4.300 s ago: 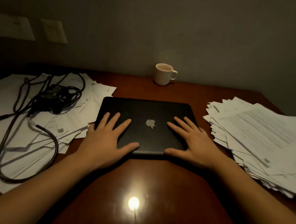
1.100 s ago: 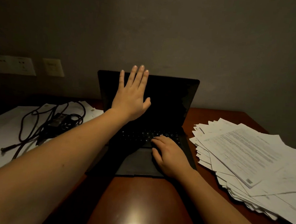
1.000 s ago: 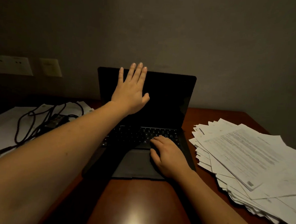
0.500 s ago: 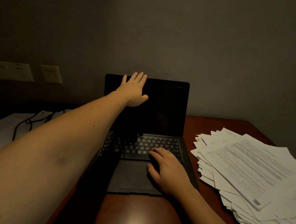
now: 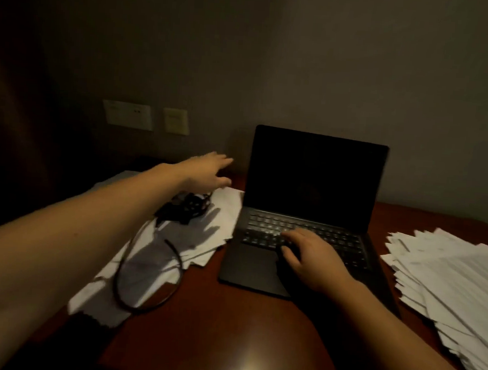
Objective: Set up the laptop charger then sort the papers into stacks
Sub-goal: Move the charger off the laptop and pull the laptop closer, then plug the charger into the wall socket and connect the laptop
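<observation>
Charger step, by my reading. The left hand (image 5: 209, 171) hangs spread and empty just above the coiled charger (image 5: 186, 206), which lies on the left papers (image 5: 204, 234) and is not yet gripped. The right hand (image 5: 310, 256) rests loose-fingered on the open laptop (image 5: 318, 178), holding nothing. Next: grip the brick, free its cable, and find the wall sockets (image 5: 128, 115) at far left. The right pile (image 5: 446, 285) waits unsorted.

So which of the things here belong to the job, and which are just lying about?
Belongs to the job: open laptop, black charger and cable, papers under it, paper pile on the right, and probably the white wall socket.

Just lying about: beige wall plate, wooden desk.
</observation>
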